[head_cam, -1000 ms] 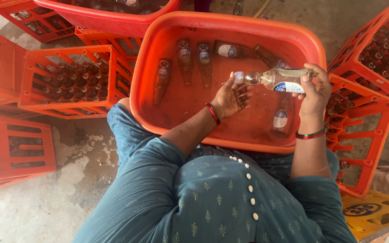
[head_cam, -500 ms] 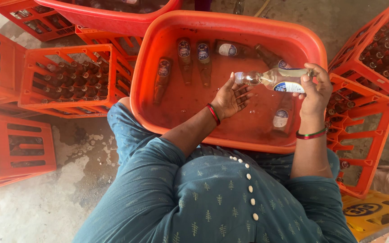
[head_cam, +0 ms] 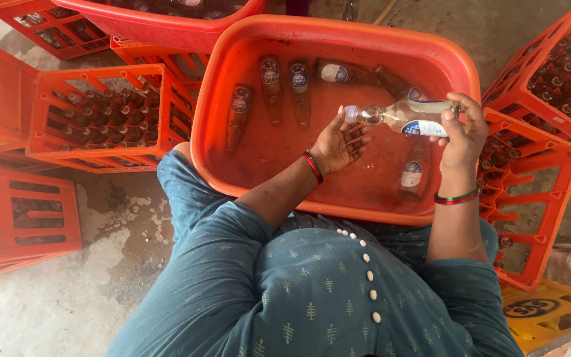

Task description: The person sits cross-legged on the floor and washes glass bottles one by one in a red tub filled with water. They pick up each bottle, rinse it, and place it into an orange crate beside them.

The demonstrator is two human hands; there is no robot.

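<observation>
Little has changed — the right hand (head_cam: 462, 129) keeps gripping the clear bottle (head_cam: 401, 116) sideways over the orange tub (head_cam: 338, 30), its mouth at the open left hand (head_cam: 338, 142) — the bottle still being handled.

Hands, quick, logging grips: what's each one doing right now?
Left hand: open, palm at the clear glass bottle's mouth.
Right hand: closed around that bottle.

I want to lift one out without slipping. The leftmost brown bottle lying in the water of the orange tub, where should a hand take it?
Probably around the narrow neck of the leftmost brown bottle, coming from above. It lies flat, neck toward the near wall of the orange tub, with open water beside it.
</observation>
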